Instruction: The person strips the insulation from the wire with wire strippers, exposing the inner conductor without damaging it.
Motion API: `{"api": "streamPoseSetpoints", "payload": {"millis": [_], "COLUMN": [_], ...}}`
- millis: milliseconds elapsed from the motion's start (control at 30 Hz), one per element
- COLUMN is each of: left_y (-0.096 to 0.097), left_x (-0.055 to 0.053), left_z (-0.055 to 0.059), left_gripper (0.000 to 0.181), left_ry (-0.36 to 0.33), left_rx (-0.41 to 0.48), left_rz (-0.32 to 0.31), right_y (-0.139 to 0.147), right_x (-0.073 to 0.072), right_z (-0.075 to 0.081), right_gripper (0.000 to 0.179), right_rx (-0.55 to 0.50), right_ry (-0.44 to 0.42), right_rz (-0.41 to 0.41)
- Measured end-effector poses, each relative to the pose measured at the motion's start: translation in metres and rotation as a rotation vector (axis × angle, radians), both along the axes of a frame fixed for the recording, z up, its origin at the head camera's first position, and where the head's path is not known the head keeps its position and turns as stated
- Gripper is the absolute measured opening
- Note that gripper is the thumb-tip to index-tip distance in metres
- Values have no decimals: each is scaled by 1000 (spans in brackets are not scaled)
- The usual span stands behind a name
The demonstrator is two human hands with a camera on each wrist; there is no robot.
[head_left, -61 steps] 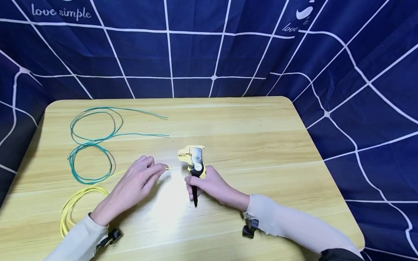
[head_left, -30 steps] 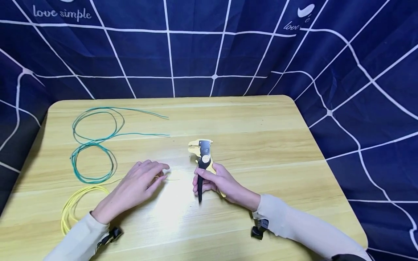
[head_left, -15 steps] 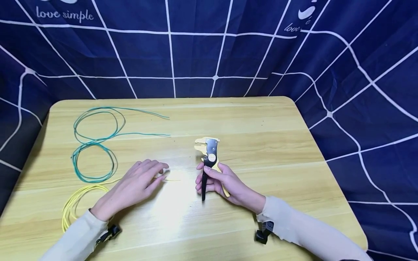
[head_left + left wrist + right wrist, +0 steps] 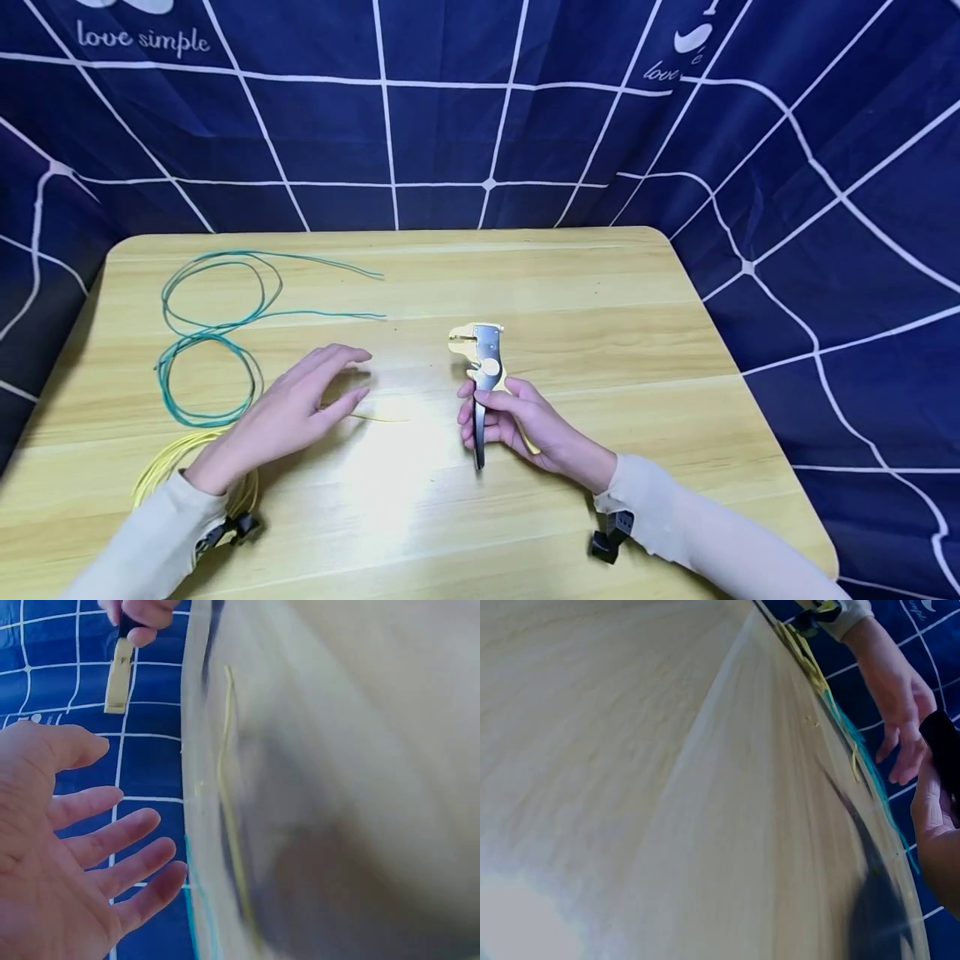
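Note:
In the head view my right hand [image 4: 532, 425] grips a wire stripper [image 4: 487, 367] with a yellow head and a black handle, held upright over the middle of the table. My left hand [image 4: 300, 412] hovers to its left with fingers spread and nothing between them; the left wrist view shows the bare palm [image 4: 52, 877]. Below those fingers a yellow wire's free end [image 4: 386, 419] lies on the table. The rest of that yellow wire [image 4: 168, 462] is coiled at the left, partly hidden by the left hand and sleeve.
A teal wire [image 4: 217, 329] lies in two loops at the table's back left, its two ends pointing right. The wooden table [image 4: 600, 333] is backed by a dark blue cloth [image 4: 450, 125] with white lines. Tiny specks dot the tabletop.
My left hand has let go of the yellow wire, lifted and spread its fingers, then drawn slightly left. The right hand has moved the wire stripper to the right, away from the wire end.

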State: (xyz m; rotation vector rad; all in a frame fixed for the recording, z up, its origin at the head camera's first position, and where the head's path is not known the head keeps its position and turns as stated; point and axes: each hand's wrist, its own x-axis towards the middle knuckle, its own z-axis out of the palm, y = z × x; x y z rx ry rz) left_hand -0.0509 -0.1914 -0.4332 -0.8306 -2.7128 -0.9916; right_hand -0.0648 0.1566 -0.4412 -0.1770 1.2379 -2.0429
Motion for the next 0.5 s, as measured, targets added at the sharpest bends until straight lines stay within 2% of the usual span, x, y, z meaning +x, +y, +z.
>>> {"api": "streamPoseSetpoints", "payload": {"millis": [233, 500], "left_y": [-6, -11], "left_x": [-18, -34], "left_z": [10, 19], "left_gripper": [41, 40], "left_ry": [-30, -64], "left_rx": [41, 44], "left_rz": [10, 34], "right_y": [5, 10], "right_x": [-1, -4], "right_z": [-3, -5], "right_gripper": [18, 22], "right_rx": [-8, 14], "right_ry": [-3, 3], "right_rz": [18, 5]}}
